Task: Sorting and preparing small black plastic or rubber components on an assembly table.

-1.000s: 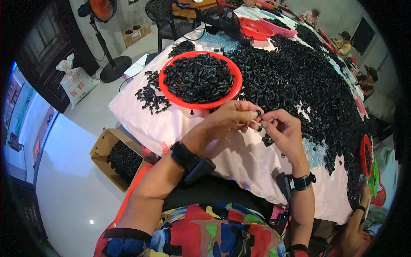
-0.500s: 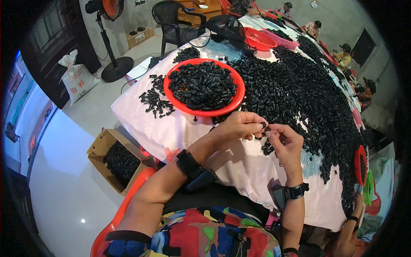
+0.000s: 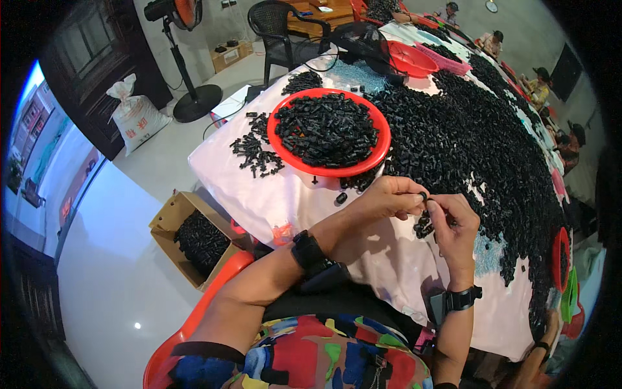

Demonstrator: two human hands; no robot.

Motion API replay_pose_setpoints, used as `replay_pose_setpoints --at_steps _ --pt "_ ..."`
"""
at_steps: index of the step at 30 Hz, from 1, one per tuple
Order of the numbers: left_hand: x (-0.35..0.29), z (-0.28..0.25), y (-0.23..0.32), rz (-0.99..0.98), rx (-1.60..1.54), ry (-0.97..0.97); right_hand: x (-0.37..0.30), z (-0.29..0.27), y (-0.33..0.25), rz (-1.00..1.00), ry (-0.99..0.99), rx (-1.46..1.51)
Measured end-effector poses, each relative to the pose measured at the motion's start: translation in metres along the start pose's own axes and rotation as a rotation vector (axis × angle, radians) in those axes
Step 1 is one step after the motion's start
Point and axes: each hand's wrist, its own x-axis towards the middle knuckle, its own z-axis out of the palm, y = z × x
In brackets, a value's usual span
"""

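While both hands pinch one small black part (image 3: 424,196) just below the red tray (image 3: 383,139), left hand (image 3: 387,198) and right hand (image 3: 455,223) meet fingertip to fingertip. A slipping pinch could likely drop it among the loose parts (image 3: 479,149) on the bench (image 3: 285,201).

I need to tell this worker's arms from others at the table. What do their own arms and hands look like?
Both forearms are bare, with no gloves on the left hand or right hand. Each wrist carries a black band with a dark block-shaped device. A multicoloured patterned top covers the shoulders.
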Motion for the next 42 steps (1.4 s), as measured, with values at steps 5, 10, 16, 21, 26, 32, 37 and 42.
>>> replay_pose_setpoints --at_steps 5,10,16,21,26,32,37,42 --pt "0.004 -0.007 -0.002 0.017 -0.026 -0.039 -0.005 0.005 -0.002 0.054 0.014 0.117" --pt "0.004 -0.003 -0.002 0.055 0.014 -0.058 -0.009 0.008 0.002 0.126 0.056 0.167" --pt "0.0 0.002 -0.004 0.069 0.098 0.021 -0.005 0.003 -0.003 0.097 -0.023 0.104" --pt "-0.003 0.003 -0.003 0.048 0.074 0.028 -0.008 0.005 0.005 0.121 -0.022 0.097" --pt "0.002 -0.001 -0.005 0.1 0.173 0.003 -0.013 0.009 0.011 0.231 0.057 0.333" --pt "0.005 -0.004 -0.009 0.103 0.166 0.0 -0.006 0.006 0.006 0.151 -0.025 0.296" --pt "0.006 -0.005 -0.01 0.113 0.171 -0.011 -0.006 0.006 0.013 0.111 -0.049 0.301" --pt "0.003 -0.004 -0.007 0.095 0.168 -0.032 -0.007 0.002 0.013 0.11 -0.081 0.301"
